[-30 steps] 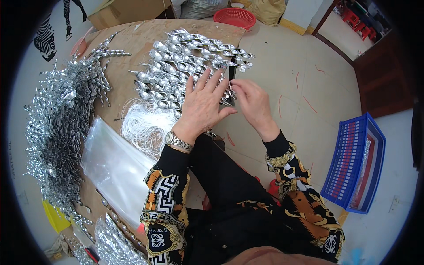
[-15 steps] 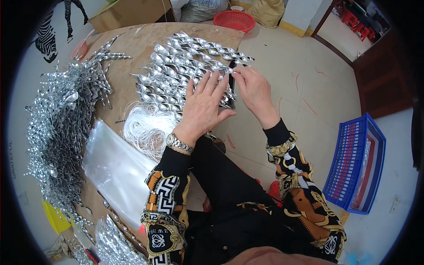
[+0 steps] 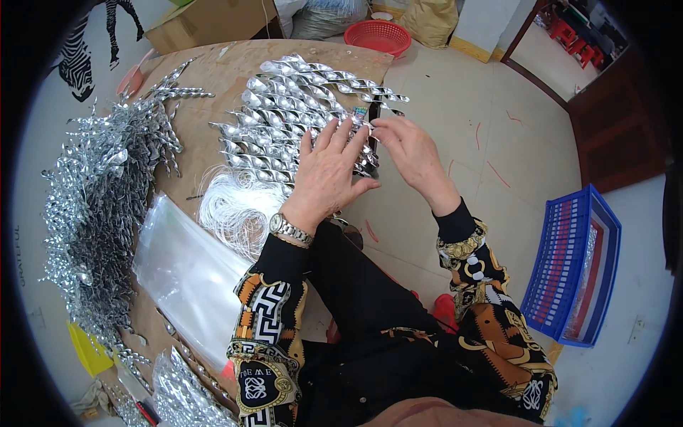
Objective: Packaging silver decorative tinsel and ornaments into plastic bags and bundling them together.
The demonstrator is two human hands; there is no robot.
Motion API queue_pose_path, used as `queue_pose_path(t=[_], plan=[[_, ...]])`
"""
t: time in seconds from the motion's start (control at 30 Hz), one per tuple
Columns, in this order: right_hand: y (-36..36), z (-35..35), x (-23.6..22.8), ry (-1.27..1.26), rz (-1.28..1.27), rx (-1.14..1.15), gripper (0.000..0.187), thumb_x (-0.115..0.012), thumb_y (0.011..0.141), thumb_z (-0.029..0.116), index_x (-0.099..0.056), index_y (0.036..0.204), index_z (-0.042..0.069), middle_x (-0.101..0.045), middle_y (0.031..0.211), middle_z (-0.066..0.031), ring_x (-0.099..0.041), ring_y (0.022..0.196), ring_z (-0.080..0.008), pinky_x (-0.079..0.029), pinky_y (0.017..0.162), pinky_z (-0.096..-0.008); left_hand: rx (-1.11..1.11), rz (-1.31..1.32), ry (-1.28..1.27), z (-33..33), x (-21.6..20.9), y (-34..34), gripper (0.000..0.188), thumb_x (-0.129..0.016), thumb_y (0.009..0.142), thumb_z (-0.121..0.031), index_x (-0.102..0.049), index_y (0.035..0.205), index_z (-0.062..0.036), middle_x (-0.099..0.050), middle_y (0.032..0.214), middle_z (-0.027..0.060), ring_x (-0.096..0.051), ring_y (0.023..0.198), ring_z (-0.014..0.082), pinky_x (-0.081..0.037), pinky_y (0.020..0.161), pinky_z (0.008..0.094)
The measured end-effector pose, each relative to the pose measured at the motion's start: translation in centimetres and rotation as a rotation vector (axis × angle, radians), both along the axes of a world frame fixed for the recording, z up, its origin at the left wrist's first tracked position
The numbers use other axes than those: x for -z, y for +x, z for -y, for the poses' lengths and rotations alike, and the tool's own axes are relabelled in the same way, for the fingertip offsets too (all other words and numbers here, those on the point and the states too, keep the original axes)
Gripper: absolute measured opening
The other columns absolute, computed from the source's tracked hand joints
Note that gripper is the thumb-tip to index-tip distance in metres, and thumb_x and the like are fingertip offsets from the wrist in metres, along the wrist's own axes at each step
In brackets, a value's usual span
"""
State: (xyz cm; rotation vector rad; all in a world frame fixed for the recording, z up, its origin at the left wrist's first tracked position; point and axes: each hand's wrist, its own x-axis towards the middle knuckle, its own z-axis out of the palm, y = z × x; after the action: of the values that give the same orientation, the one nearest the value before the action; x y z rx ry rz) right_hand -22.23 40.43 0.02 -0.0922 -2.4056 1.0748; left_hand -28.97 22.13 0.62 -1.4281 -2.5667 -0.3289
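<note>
Several shiny silver spiral strips (image 3: 274,98) lie side by side on the wooden table, their ends pointing toward its right edge. My left hand (image 3: 327,171), with a metal watch at the wrist, rests flat across them, fingers stretched and thumb out. Beside its fingertips, my right hand (image 3: 416,156) pinches the end of one spiral strip; the fingers partly hide that end. A small coloured patch (image 3: 360,112) shows among the strips near the right fingertips. A loose coil of white string (image 3: 238,210) lies left of my left wrist.
On the left is a large heap of silver spirals (image 3: 99,213), with clear plastic bags (image 3: 192,277) beside it. A yellow object (image 3: 90,350) sits lower left. A red basket (image 3: 377,37) stands beyond the table; a blue crate (image 3: 569,267) is at the right.
My right hand has shifted slightly toward me and right, and the strip end at its fingers has moved nearer. The coloured patch has come into sight. My left hand stays in place.
</note>
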Motion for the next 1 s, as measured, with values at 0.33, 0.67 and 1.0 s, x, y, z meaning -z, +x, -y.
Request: queue_pose_path(t=[0.33,0.67,1.0], plan=[[-5.1,-5.4,2.1,0.456,-0.034,0.244,0.046,-0.066,0.092,0.034,-0.060,0.127,0.005,-0.064,0.120,-0.0152,-0.061,0.110,-0.0337,-0.049,0.091,-0.0451,0.024,-0.023,0.052,-0.2,-0.1,0.0,0.091,-0.073,0.075,-0.060,-0.044,0.147,-0.0130,-0.044,0.148,0.0144,-0.037,0.140,0.0341,-0.028,0.111,0.0586],[-8.3,-6.1,1.1,0.280,0.293,-0.007,0.042,-0.065,0.092,0.027,-0.059,0.126,0.004,-0.068,0.108,-0.0205,-0.063,0.103,-0.0400,-0.051,0.087,-0.0471,0.011,-0.008,0.045,0.0,-0.1,0.1,0.090,-0.073,0.076,-0.060,-0.044,0.148,-0.0138,-0.043,0.149,0.0141,-0.037,0.140,0.0345,-0.028,0.111,0.0595],[-7.4,-5.2,-1.4,0.364,-0.104,0.174,0.029,-0.059,0.094,0.010,-0.060,0.122,0.005,-0.066,0.112,-0.0187,-0.063,0.102,-0.0393,-0.051,0.084,-0.0469,0.026,-0.005,0.079,0.0,0.1,0.0,0.083,-0.074,0.077,-0.056,-0.047,0.142,-0.0116,-0.046,0.146,0.0171,-0.038,0.140,0.0356,-0.030,0.109,0.0628]])
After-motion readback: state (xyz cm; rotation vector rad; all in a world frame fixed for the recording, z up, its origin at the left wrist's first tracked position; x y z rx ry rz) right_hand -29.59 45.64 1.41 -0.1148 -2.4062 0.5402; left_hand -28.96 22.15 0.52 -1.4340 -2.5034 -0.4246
